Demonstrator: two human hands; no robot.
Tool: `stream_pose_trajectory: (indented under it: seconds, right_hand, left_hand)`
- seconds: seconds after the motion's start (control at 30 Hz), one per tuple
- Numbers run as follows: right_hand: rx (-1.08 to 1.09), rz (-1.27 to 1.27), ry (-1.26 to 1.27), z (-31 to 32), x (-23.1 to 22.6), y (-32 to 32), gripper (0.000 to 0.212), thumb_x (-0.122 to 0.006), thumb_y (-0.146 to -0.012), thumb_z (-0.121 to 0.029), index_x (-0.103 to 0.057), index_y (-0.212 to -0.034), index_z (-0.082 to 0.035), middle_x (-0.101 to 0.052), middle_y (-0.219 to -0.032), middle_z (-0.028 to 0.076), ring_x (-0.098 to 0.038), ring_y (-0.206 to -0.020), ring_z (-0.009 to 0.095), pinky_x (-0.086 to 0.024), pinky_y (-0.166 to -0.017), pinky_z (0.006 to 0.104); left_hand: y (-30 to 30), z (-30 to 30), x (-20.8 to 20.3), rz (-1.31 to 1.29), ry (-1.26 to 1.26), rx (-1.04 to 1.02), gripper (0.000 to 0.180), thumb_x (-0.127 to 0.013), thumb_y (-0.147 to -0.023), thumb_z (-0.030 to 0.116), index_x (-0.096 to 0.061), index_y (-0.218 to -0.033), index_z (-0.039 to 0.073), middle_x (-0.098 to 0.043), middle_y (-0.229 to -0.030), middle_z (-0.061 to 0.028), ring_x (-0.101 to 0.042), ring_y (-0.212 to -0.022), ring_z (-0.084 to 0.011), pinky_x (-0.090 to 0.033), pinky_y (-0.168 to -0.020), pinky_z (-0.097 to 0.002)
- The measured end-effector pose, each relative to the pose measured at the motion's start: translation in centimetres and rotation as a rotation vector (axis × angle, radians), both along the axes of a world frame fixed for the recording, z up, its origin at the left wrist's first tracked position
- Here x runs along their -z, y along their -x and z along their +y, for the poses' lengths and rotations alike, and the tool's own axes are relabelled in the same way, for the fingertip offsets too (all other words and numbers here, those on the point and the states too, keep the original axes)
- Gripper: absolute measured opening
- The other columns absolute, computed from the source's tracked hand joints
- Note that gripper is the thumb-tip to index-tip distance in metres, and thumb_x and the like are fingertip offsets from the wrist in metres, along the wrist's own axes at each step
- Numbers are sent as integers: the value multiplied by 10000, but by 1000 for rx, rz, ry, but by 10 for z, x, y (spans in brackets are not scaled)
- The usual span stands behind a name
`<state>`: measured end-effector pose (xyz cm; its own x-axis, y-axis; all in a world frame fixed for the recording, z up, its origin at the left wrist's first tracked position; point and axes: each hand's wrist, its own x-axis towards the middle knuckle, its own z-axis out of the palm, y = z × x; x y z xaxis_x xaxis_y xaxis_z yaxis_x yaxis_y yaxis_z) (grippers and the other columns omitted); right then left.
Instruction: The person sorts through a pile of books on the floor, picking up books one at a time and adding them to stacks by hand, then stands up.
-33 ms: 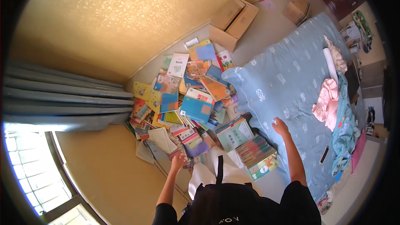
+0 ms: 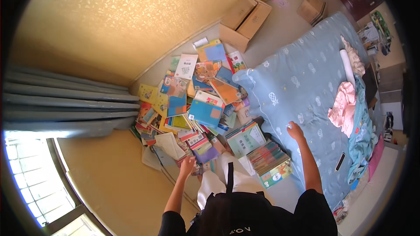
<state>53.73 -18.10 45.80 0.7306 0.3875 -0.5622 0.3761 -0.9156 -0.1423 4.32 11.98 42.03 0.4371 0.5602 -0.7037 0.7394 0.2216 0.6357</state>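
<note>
My left hand (image 2: 188,165) hangs over the near edge of a heap of books, its fingers loosely apart with nothing seen in them. Closest to it are an open pale booklet (image 2: 169,145) and a purple-covered book (image 2: 206,153). My right hand (image 2: 295,130) is held above the blue bed, fingers curled in. A small pale spot shows at its fingertips; what it is I cannot make out. Between the heap and the bed lie a pale green book (image 2: 246,142) on a stack and a row of thin books (image 2: 267,157). A blue book (image 2: 205,112) tops the heap.
An open cardboard box (image 2: 245,22) stands by the wall, and a smaller brown carton (image 2: 312,8) lies farther right. The bed (image 2: 302,85) fills the right side, with pink cloth (image 2: 343,106) and a dark phone-like object (image 2: 340,161) on it. A grey curtain (image 2: 70,105) hangs left.
</note>
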Motion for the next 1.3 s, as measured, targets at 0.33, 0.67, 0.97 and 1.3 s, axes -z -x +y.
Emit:
stream_pose_trajectory:
  seconds: [0.33,0.67,0.97,1.3]
  right_hand:
    - [172,113,32,-39,79,-45,473,-530,-769,-266,-444,-1194,-78,-554,-1084,202,-526,-1014,368,-427,-855,446]
    - [233,92,69,-13,81,-19,591,-539,-748,-251,-360,-1276,-55,-489,-1183,222,-479,-1086,366,-405,-901,435]
    - [158,24,-4,1,70,-14,550,-525,-771,-222,-368,-1272,-56,-485,-1196,185,-465,-1097,351,-399,-908,424]
    - [169,27,-19,24,89,-32,589,-534,-769,-219,-335,-1298,-56,-422,-1260,190,-426,-1140,357,-390,-921,427]
  left_hand:
    - [22,-7,15,208,-180,177,328,-469,-833,296,-565,-992,25,-612,-920,-212,-575,-879,-384,-459,-739,-430]
    - [192,-61,11,569,246,-121,200,-492,-815,194,-581,-884,28,-609,-687,-82,-578,-604,-170,-449,-539,-331]
    - [55,-28,13,327,381,-181,257,-468,-871,270,-564,-1012,77,-629,-837,-72,-596,-713,-149,-440,-586,-281]
    - [20,-19,53,49,261,-13,239,-466,-867,160,-575,-1029,21,-634,-816,-105,-610,-713,-159,-499,-616,-276]
